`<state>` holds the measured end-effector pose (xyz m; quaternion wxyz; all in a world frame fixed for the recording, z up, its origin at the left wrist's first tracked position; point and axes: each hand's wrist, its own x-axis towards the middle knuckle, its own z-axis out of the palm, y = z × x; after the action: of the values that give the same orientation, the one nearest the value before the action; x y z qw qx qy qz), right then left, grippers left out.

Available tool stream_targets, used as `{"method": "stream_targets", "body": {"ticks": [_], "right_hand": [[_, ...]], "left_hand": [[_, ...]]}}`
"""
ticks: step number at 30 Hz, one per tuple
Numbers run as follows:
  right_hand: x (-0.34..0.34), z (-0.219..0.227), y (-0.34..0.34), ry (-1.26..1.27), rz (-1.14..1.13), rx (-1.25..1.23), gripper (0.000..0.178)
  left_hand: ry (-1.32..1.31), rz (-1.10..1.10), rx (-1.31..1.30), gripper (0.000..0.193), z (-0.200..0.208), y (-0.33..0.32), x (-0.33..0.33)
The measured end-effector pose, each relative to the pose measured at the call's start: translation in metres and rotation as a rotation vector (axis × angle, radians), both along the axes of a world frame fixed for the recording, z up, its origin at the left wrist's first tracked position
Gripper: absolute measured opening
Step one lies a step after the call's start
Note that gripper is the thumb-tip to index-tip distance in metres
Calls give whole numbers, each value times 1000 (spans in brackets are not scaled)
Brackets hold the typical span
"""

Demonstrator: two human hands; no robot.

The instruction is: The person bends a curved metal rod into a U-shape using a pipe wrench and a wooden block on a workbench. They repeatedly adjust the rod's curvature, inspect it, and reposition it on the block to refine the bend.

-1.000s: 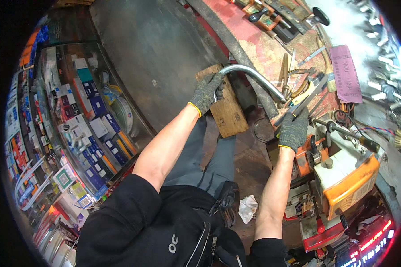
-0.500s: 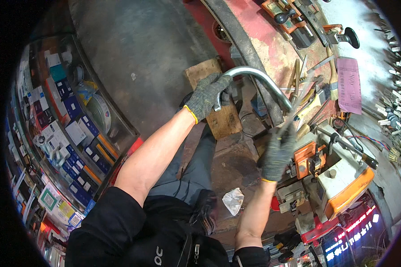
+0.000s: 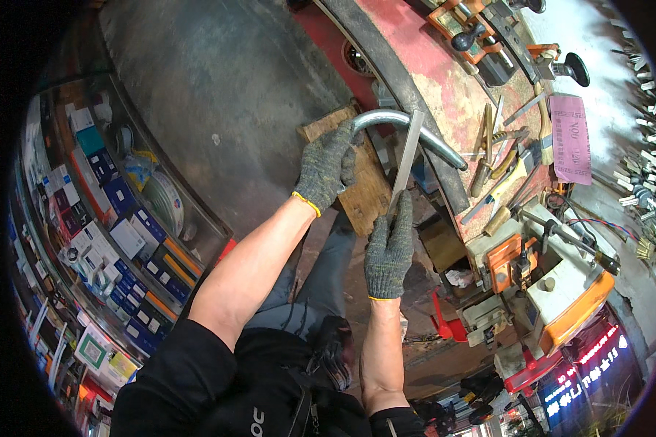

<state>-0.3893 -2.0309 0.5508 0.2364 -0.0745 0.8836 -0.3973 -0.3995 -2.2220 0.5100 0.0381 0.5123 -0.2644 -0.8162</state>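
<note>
My left hand, in a grey knit glove, grips one end of a curved grey metal pipe over a worn wooden block. The pipe's other end reaches the edge of the red workbench. My right hand, also gloved, holds a long flat metal file that lies across the top of the pipe's bend.
Hand tools and a pink sheet lie on the bench top. An orange and white machine stands at the right. A glass case with small boxes runs along the left. Grey concrete floor spreads above my arms.
My right hand has left the bench side and now holds the file across the pipe. The left hand keeps its grip on the pipe. The view has shifted.
</note>
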Motion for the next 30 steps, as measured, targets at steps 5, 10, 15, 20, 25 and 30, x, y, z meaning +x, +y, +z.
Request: {"method": "stream_targets", "body": {"ticks": [5, 10, 15, 20, 25, 30], "right_hand": [[20, -10, -4, 163, 98, 46, 54], [-5, 1, -35, 70, 48, 104, 49], [-56, 3, -60, 287, 0, 61, 51], [-32, 11, -49, 184, 19, 220, 49], [-47, -9, -44, 157, -21, 222, 48], [-33, 0, -52, 241, -30, 159, 48]], "left_hand": [[-131, -34, -108, 41, 1, 10, -3], [-165, -2, -240, 41, -6, 23, -5], [-263, -18, -282, 42, -4, 29, -7], [-248, 10, -219, 40, -14, 31, -5], [-206, -159, -728, 42, -24, 32, -3], [-248, -33, -271, 46, -12, 33, -6]]}}
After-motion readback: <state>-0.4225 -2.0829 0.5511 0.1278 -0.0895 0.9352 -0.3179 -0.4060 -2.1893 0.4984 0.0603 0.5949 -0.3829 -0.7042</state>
